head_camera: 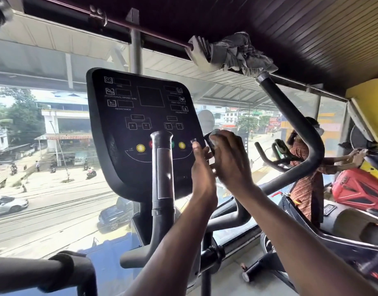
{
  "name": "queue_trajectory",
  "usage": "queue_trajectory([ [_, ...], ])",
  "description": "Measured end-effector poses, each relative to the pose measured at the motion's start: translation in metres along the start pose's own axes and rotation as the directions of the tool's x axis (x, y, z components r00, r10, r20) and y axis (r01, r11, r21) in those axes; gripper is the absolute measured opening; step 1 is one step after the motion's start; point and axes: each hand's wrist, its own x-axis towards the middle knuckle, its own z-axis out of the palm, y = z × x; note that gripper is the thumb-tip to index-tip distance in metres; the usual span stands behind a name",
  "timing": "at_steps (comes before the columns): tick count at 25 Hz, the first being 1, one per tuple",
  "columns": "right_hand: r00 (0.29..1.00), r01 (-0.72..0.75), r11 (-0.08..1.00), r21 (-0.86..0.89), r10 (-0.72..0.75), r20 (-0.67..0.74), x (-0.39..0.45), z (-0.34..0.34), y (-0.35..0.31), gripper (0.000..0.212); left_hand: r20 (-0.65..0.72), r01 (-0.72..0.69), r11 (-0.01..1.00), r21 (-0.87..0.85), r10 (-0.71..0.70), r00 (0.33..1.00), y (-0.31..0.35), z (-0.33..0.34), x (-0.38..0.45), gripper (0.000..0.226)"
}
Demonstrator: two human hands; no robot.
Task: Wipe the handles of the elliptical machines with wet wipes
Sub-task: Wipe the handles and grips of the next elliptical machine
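The elliptical's black console (128, 124) stands in front of me. A short black handle (207, 139) sticks up at the console's right edge. My right hand (230, 161) curls over its top and grips a whitish wet wipe (215, 133) against it. Just to the left, my left hand (202, 169) reaches up, its fingers curled round the lower part of the same handle. Another short handle with a grey sensor strip (162, 167) rises in front of the console's middle. The long curved right handle (290, 118) arcs up behind my hands.
A thick padded bar (34, 272) crosses the bottom left. A crumpled grey cloth (237, 52) lies on the ceiling beam. Another person (305, 167) stands at a machine on the right, beside a red object (358, 189). A glass window faces the street.
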Motion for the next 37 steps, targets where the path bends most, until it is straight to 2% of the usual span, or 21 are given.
queue_trajectory([
  [1, 0.989, -0.144, 0.982, 0.122, 0.140, 0.037, 0.003, -0.001, -0.003, 0.025, 0.002, 0.000, 1.000, -0.006, 0.000, 1.000, 0.001, 0.000, -0.001, 0.069],
  [3, 0.898, -0.411, 0.863, 0.295, 0.328, 0.292, 0.009, 0.002, 0.009, 0.029, 0.013, 0.005, 1.000, -0.020, -0.005, 1.000, 0.002, -0.001, -0.001, 0.069],
  [5, 0.736, -0.626, 0.660, 0.414, 0.326, 0.593, 0.005, -0.002, 0.024, 0.039, 0.020, -0.002, 1.000, -0.010, 0.002, 1.000, 0.002, 0.000, -0.004, 0.069],
  [6, 0.682, -0.684, 0.588, 0.432, 0.306, 0.664, 0.002, -0.004, 0.029, 0.048, 0.017, -0.001, 1.000, -0.009, 0.001, 1.000, 0.002, 0.000, -0.004, 0.068],
  [7, 0.667, -0.698, 0.577, 0.425, 0.308, 0.679, 0.001, -0.007, 0.029, 0.051, 0.011, 0.005, 1.000, -0.007, -0.005, 1.000, 0.002, -0.001, -0.004, 0.068],
  [8, 0.699, -0.668, 0.632, 0.394, 0.350, 0.623, -0.002, -0.008, 0.025, 0.047, 0.003, 0.013, 1.000, 0.000, -0.013, 1.000, 0.002, -0.001, -0.004, 0.069],
  [10, 0.870, -0.459, 0.840, 0.291, 0.358, 0.339, -0.016, -0.005, 0.018, 0.033, -0.019, 0.029, 1.000, 0.010, -0.029, 0.999, 0.001, -0.002, -0.005, 0.071],
  [11, 0.936, -0.333, 0.909, 0.250, 0.286, 0.207, -0.027, -0.006, 0.011, 0.035, -0.029, 0.030, 1.000, 0.007, -0.030, 0.999, 0.000, -0.002, -0.005, 0.070],
  [13, 0.991, -0.118, 0.980, 0.160, 0.106, 0.076, -0.050, -0.007, 0.005, 0.049, -0.035, 0.035, 0.999, -0.001, -0.035, 0.999, 0.001, -0.002, -0.004, 0.068],
  [14, 0.998, -0.029, 0.996, 0.090, 0.023, 0.066, -0.061, -0.005, 0.008, 0.054, -0.032, 0.044, 0.999, -0.013, -0.044, 0.999, 0.002, -0.002, -0.004, 0.068],
  [16, 0.981, 0.099, 0.994, -0.043, -0.091, 0.171, -0.065, -0.005, 0.011, 0.063, -0.016, 0.055, 0.998, -0.016, -0.056, 0.998, 0.003, -0.002, -0.005, 0.067],
  [18, 0.925, 0.169, 0.973, -0.157, -0.102, 0.366, -0.046, -0.005, 0.010, 0.071, -0.011, 0.052, 0.999, 0.007, -0.052, 0.999, 0.003, -0.001, -0.006, 0.063],
  [20, 0.878, 0.229, 0.951, -0.210, -0.108, 0.466, -0.027, -0.004, 0.007, 0.070, -0.014, 0.063, 0.998, 0.009, -0.063, 0.998, 0.004, 0.000, -0.007, 0.061],
  [22, 0.887, 0.267, 0.934, -0.236, -0.142, 0.440, -0.033, -0.004, 0.009, 0.067, 0.005, 0.087, 0.996, 0.024, -0.087, 0.996, 0.005, -0.002, -0.007, 0.067],
  [24, 0.928, 0.236, 0.953, -0.188, -0.164, 0.336, -0.063, -0.009, 0.018, 0.064, 0.018, 0.102, 0.994, 0.040, -0.103, 0.995, 0.003, -0.003, -0.008, 0.071],
  [27, 0.966, 0.129, 0.985, -0.112, -0.099, 0.241, -0.098, -0.019, 0.020, 0.055, 0.028, 0.067, 0.995, 0.080, -0.070, 0.997, -0.001, -0.005, -0.010, 0.058],
  [29, 0.968, 0.081, 0.990, -0.112, -0.051, 0.246, -0.083, -0.016, 0.016, 0.055, 0.058, 0.076, 0.993, 0.090, -0.081, 0.995, -0.002, -0.004, -0.012, 0.061],
  [33, 0.934, 0.064, 0.980, -0.190, 0.008, 0.357, -0.050, -0.001, 0.006, 0.069, 0.080, 0.085, 0.989, 0.119, -0.095, 0.992, -0.001, -0.005, -0.016, 0.065],
  [37, 0.974, 0.048, 0.989, -0.143, -0.015, 0.224, -0.101, -0.010, 0.010, 0.070, 0.107, 0.068, 0.991, 0.116, -0.081, 0.991, -0.002, -0.010, -0.018, 0.051],
])
